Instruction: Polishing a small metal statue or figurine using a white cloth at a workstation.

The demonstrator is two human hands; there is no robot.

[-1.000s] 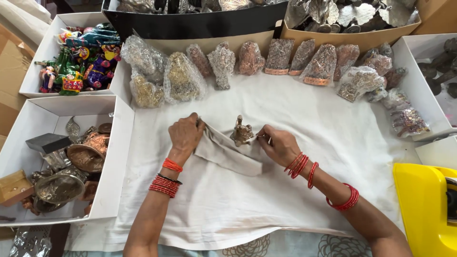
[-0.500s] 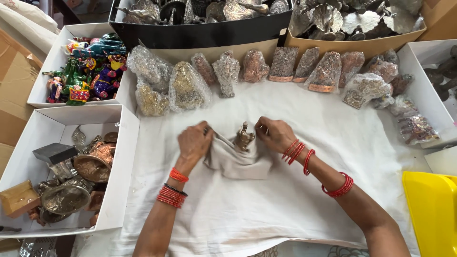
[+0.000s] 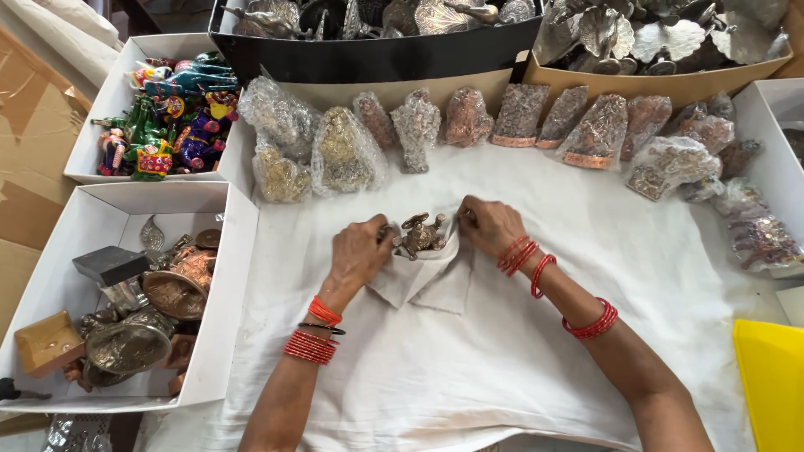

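Pinching from both sides, the left hand (image 3: 358, 255) and right hand (image 3: 490, 226) grip a small folded cloth (image 3: 423, 276) and the little bronze figurine (image 3: 420, 234) standing in its fold. Half a second ago the cloth lay looser between them; now it is gathered up round the base, so the wiping or wrapping seems under way. It looks dark, knobbly, metallic, at the middle of the white sheet (image 3: 469, 368). Bubble-wrapped pieces (image 3: 343, 151) sit at twelve o'clock, a white box of brassware (image 3: 226, 276) at nine.
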